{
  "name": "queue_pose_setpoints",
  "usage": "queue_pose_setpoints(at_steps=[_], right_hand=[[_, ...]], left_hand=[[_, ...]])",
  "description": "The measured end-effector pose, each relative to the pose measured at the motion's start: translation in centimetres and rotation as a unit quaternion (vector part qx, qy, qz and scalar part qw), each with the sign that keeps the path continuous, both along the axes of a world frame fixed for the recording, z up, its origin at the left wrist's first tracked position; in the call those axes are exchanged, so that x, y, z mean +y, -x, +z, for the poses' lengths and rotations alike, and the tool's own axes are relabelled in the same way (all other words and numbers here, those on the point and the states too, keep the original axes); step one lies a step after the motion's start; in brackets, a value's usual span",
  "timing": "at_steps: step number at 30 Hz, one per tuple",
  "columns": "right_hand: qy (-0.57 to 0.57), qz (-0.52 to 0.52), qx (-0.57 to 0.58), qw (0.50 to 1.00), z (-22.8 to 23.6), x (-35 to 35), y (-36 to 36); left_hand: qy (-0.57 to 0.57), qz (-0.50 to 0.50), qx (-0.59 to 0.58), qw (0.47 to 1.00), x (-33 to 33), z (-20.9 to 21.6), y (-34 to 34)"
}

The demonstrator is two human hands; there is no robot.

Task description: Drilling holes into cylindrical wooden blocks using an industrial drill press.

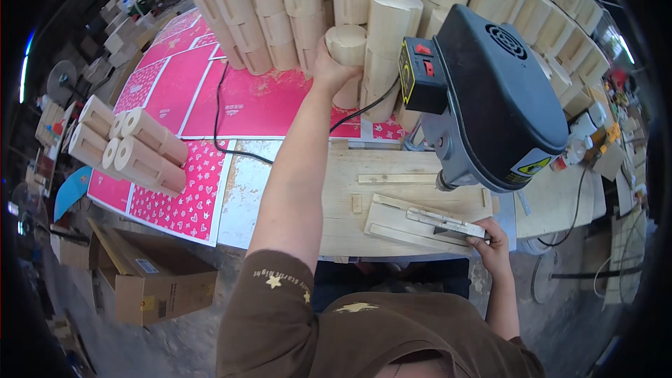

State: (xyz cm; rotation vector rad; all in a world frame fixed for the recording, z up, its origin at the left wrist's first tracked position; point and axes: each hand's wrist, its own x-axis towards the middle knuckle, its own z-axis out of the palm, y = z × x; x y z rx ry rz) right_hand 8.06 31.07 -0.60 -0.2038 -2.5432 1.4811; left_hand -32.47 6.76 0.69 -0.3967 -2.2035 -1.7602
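The wooden cylinder (346,38) is upright, well back from the near edge of the surface (269,108); your left hand (336,68), grasping it, hides its middle. Your right hand (495,241), fingertips partly hidden, pinches a pale bar (444,222) by the board's (343,217) near-right corner.

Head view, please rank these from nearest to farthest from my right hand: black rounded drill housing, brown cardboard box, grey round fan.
From your right hand:
1. Black rounded drill housing, above the hand in the picture.
2. Brown cardboard box, lower left, past the table's edge.
3. Grey round fan, far left background.
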Motion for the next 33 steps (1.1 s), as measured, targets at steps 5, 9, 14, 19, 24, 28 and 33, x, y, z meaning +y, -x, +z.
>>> queue_pose_setpoints(at_steps=[5, 9, 14, 19, 24, 28, 33], right_hand=[[0.004, 0.012, 0.009, 1.000, 0.2, 0.0, -0.6], [0.013, 0.014, -0.003, 1.000, -0.1, 0.9, -1.5], [-0.079, 0.072, 0.010, 0.994, -1.0, 2.7, -0.9], [-0.040, 0.102, -0.003, 0.994, -1.1, 3.2, 1.0], [0.027, 0.130, -0.002, 0.991, -0.7, 3.1, 2.1], [0.010, 0.140, 0.000, 0.990, -0.4, 3.9, 2.1], [0.040, 0.179, 0.002, 0.983, -0.5, 4.4, 2.0]], left_hand=[[0.016, 0.064, 0.027, 0.997, -1.3, 0.8, -2.8], [-0.017, 0.030, 0.048, 0.998, -5.0, 1.4, -8.0], [0.144, -0.094, 0.034, 0.984, -8.2, 5.9, -20.1], [0.406, -0.164, -0.016, 0.899, -7.0, 6.8, -27.4], [0.526, -0.196, -0.061, 0.825, -4.6, 5.5, -30.0], [0.548, -0.217, -0.063, 0.805, -3.6, 5.6, -31.1], [0.542, -0.252, -0.121, 0.793, -3.4, 5.3, -30.9]])
